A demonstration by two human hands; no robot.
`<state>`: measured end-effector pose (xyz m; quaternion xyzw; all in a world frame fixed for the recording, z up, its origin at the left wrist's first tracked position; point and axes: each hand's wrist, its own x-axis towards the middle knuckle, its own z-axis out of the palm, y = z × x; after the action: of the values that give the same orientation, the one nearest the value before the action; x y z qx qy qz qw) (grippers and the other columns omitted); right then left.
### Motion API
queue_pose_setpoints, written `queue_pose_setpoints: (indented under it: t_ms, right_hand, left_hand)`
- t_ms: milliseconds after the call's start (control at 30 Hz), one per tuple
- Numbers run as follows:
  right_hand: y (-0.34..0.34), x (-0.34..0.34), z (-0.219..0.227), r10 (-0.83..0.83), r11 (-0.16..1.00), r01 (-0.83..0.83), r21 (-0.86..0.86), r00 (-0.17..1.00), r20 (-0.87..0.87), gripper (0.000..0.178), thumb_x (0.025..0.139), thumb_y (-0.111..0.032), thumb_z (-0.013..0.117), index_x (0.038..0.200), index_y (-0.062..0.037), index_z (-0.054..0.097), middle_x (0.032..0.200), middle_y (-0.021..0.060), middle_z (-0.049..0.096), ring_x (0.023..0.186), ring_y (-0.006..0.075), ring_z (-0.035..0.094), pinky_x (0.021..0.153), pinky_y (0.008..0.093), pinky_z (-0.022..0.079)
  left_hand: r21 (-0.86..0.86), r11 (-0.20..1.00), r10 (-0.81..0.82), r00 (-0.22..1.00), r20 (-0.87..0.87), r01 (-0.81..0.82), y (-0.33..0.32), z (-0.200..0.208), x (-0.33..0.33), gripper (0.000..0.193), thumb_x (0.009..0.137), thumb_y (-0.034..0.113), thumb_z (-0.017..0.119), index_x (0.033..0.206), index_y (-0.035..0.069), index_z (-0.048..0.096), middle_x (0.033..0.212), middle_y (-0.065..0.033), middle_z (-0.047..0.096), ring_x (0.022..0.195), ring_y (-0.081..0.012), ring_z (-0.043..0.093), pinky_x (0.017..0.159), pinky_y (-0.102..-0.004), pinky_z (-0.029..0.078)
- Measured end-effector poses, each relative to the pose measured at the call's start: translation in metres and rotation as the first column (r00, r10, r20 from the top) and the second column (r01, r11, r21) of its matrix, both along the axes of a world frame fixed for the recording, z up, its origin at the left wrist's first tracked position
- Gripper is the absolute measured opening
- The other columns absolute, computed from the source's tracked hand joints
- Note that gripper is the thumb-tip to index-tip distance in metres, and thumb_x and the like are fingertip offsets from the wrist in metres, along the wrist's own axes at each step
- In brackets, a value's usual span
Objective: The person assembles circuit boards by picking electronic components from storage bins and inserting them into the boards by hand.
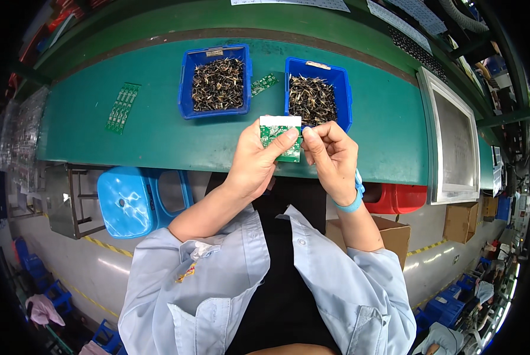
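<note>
A small green circuit board (269,133) with a white strip along its top is held up over the table's near edge. My left hand (254,163) grips it from the left, thumb across its face. At the board's right edge my right hand (334,157) is closed in a pinch, thumb against the forefinger. Whatever lies between those fingertips is too small or hidden to name. Just beyond my hands stands a blue bin (343,89) full of small dark parts with thin metal leads (312,97). To its left, another blue bin (186,86) holds similar parts (217,83).
Between the bins lies a green circuit board (264,84); a larger board panel (123,107) is at the left of the green table (152,139). A white-framed panel (433,136) leans at the right end. Below are a blue stool (126,201), a red stool (398,199) and cardboard boxes (461,222).
</note>
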<state>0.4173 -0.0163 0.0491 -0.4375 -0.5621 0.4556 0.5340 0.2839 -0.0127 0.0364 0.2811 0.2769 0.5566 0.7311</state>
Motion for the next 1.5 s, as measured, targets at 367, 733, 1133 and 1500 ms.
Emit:
queue_pose_setpoints:
  t_ms: [367, 733, 1133, 1500]
  right_hand:
    - [0.015, 0.008, -0.02, 0.144, 0.958, -0.236, -0.162, 0.887, -0.44, 0.005, 0.081, -0.004, 0.055, 0.08, -0.0014, 0.051, 0.066, 0.004, 0.052, 0.052, 0.0071, 0.044, 0.048, 0.0149, 0.035]
    - [0.02, 0.005, -0.035, 0.103, 0.9, -0.368, -0.234, 0.701, -0.706, 0.009, 0.08, -0.003, 0.057, 0.084, -0.003, 0.048, 0.07, 0.0049, 0.052, 0.06, 0.0112, 0.053, 0.054, 0.0166, 0.04]
    - [0.031, 0.006, -0.022, 0.175, 0.983, -0.182, -0.027, 0.969, -0.175, 0.005, 0.075, 0.003, 0.059, 0.08, 0.0019, 0.057, 0.076, 0.0046, 0.048, 0.063, 0.011, 0.053, 0.057, 0.0167, 0.041]
    - [0.025, -0.011, -0.016, 0.103, 0.99, -0.121, -0.071, 0.972, -0.212, 0.004, 0.077, 0.002, 0.058, 0.08, 0.0038, 0.057, 0.075, 0.0037, 0.047, 0.063, 0.0084, 0.048, 0.055, 0.0156, 0.039]
  left_hand:
    - [0.022, 1.0, -0.003, 0.997, -0.079, 0.005, 0.011, -0.005, 0.002, 0.019, 0.079, 0.004, 0.058, 0.094, 0.0, 0.047, 0.079, -0.0075, 0.054, 0.068, -0.0105, 0.052, 0.061, -0.0192, 0.043]
    - [-0.049, 0.992, -0.109, 0.991, 0.075, 0.113, 0.017, -0.008, 0.004, 0.021, 0.078, 0.004, 0.057, 0.094, -0.001, 0.045, 0.074, -0.0085, 0.05, 0.061, -0.0129, 0.047, 0.055, -0.0205, 0.039]
    - [-0.239, 0.959, -0.113, 0.98, 0.162, 0.15, 0.023, -0.003, -0.01, 0.017, 0.081, 0.003, 0.054, 0.095, -0.004, 0.047, 0.079, -0.0105, 0.054, 0.066, -0.0118, 0.052, 0.056, -0.0197, 0.043]
    - [-0.304, 0.94, -0.103, 0.978, 0.179, 0.154, 0.026, -0.003, -0.017, 0.017, 0.083, 0.004, 0.052, 0.096, -0.005, 0.048, 0.08, -0.0106, 0.055, 0.065, -0.0132, 0.054, 0.055, -0.02, 0.045]
